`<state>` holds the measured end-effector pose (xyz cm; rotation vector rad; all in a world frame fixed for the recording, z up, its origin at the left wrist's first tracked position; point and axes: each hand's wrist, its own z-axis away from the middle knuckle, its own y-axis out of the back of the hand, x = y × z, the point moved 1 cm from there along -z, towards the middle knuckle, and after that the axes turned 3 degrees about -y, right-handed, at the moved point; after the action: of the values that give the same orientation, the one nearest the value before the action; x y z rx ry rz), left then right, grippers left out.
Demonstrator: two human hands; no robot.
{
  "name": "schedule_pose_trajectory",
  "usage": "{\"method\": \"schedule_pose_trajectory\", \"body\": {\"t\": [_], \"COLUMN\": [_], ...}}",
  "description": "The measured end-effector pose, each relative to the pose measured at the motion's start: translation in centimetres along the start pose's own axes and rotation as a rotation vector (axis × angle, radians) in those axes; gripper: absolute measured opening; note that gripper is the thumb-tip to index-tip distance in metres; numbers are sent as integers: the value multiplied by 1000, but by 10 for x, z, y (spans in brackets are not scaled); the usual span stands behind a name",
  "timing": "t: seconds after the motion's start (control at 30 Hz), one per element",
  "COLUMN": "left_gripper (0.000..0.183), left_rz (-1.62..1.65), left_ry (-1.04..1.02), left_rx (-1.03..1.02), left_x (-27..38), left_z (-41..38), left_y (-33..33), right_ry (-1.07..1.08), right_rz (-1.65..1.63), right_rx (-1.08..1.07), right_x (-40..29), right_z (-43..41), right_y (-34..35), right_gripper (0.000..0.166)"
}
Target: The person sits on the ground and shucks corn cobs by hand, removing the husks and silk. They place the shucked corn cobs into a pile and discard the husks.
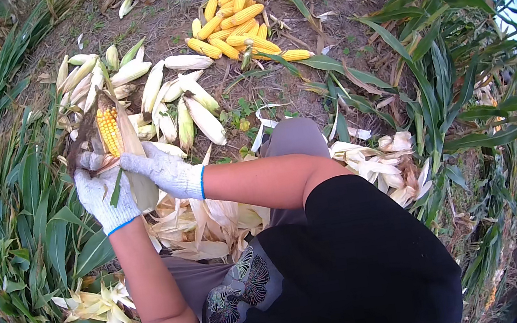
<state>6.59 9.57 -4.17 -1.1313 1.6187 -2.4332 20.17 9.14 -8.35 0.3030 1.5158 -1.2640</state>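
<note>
An ear of corn (109, 132) points up and away from me, its yellow kernels bared over the upper part. Pale husk (128, 130) still wraps its right side, and dark silk (82, 139) hangs at its left. Both hands wear white knit gloves with blue cuffs. My left hand (107, 195) grips the ear low down from the left. With the thumb against the husk just below the bared kernels, my right hand (165, 169) holds it from the right. Its fingers are partly hidden behind the husk. A green leaf scrap (116, 187) lies on the left glove.
Unhusked ears (202, 115) lie spread on the soil beyond my hands. Farther off is a heap of husked yellow ears (232, 26). Stripped husks (212, 222) pile between my knees, with more husks (393, 167) at right. Green corn stalks (35, 193) border the left side, others (442, 61) the right.
</note>
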Motion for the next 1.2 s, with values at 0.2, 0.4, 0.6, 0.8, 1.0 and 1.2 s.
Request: {"method": "schedule_pose_trajectory", "body": {"t": [0.2, 0.4, 0.6, 0.8, 1.0, 1.2], "left_gripper": [32, 21, 12, 12, 18, 31], "left_rz": [-222, -331, -355, -502, -583, -703], "left_ry": [-35, -168, -195, -214, -294, -186], "left_rx": [-154, -255, -194, -90, -282, -736], "left_x": [-31, -36, -35, -32, -39, -31], "left_z": [5, 61, 83, 87, 89, 142], "left_y": [3, -27, -46, -47, -34, -33], "right_ry": [283, 275, 162, -29, 210, 77], "right_rz": [554, 332, 453, 280, 29, -208], "right_rx": [374, 355, 253, 201, 119, 365], "right_x": [-50, -74, -99, -81, -63, -94], "right_z": [14, 8, 24, 29, 4, -42], "right_y": [6, 20, 16, 14, 12, 58], "right_gripper": [73, 71, 69, 67, 67, 59]}}
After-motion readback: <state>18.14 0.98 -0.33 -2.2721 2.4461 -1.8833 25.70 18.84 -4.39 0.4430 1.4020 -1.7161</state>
